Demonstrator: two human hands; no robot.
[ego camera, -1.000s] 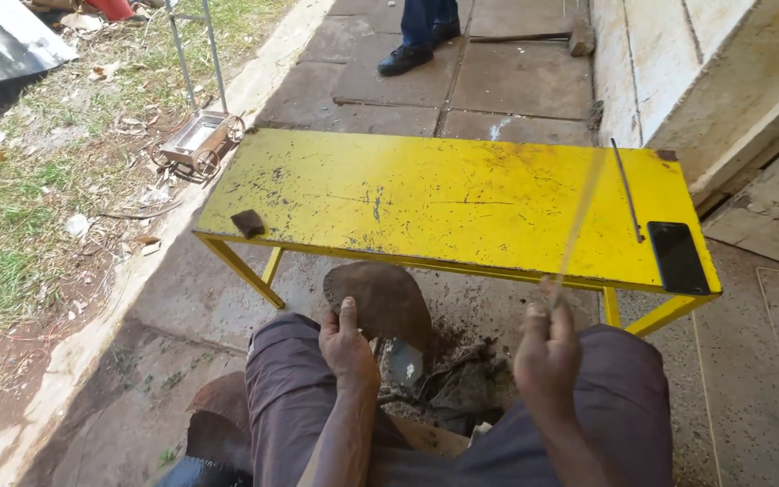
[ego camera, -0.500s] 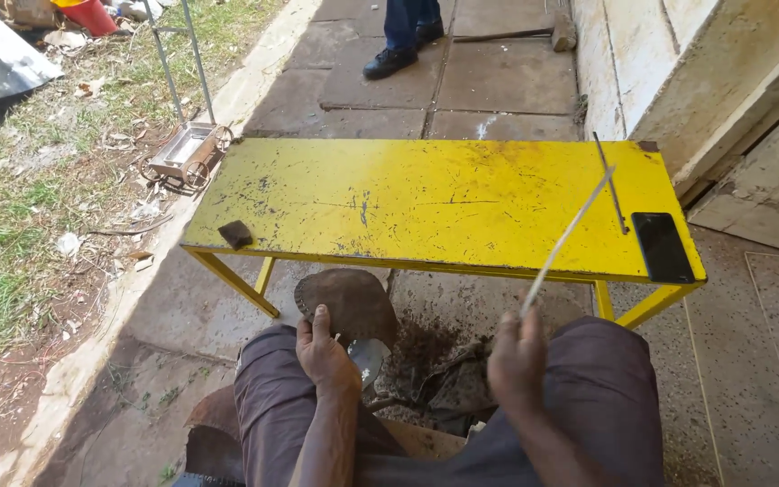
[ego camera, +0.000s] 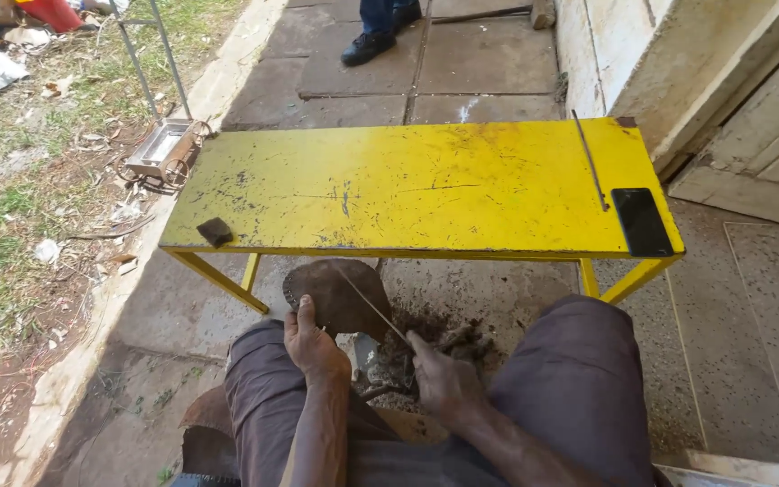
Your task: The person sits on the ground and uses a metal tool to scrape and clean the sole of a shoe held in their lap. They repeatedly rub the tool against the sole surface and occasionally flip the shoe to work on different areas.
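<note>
since a moment ago our right hand [ego camera: 444,383] has dropped from beside the yellow bench [ego camera: 426,185] to our lap, drawing the thin thread [ego camera: 367,302] down. our left hand [ego camera: 313,347] steadies the brown leather piece [ego camera: 335,293] on our knee, its fingers closed on the near edge. right fingers pinch the thread; we judge the stitching midway, with more pulls left.

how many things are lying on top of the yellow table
3: a small dark block near the left front corner, a thin metal rod along the right side, and a black phone at the right front corner.
</note>
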